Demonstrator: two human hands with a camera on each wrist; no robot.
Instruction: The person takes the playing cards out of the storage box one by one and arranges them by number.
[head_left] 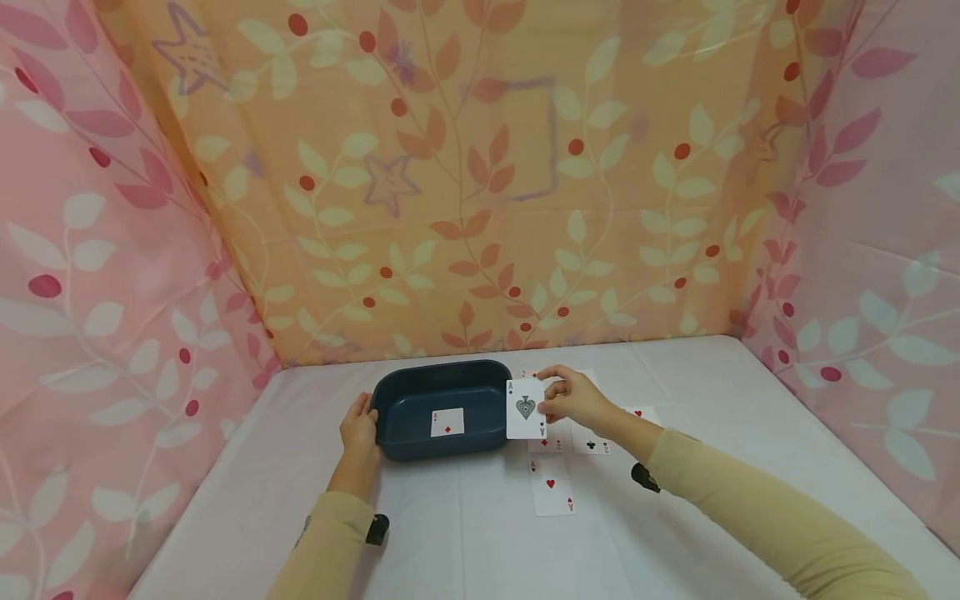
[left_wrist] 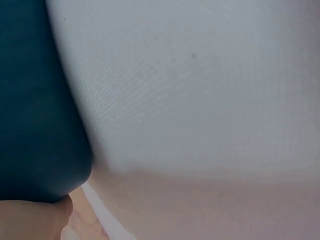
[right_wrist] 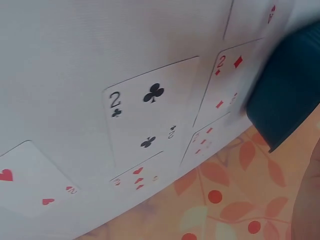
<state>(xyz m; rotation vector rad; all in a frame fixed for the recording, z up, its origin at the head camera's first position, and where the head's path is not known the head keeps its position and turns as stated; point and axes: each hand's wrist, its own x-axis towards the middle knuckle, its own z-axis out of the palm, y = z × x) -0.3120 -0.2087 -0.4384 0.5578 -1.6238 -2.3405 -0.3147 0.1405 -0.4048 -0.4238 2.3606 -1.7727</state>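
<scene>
At the left end of a dark blue rectangular basin, my left hand grips the wall. In the left wrist view, part of that hand shows below the basin at the lower left corner. An ace of diamonds lies face up on the basin's floor. My right hand pinches an ace of spades by its right edge, face toward the head camera. The card overlaps the basin's right end in the head view. Only a blurred bit of the right hand shows in the right wrist view.
On the white cloth, an ace of hearts lies nearest. Beyond are a two of diamonds, a two of clubs and a two of hearts. Two further red cards lie farther back. Patterned curtains enclose the table.
</scene>
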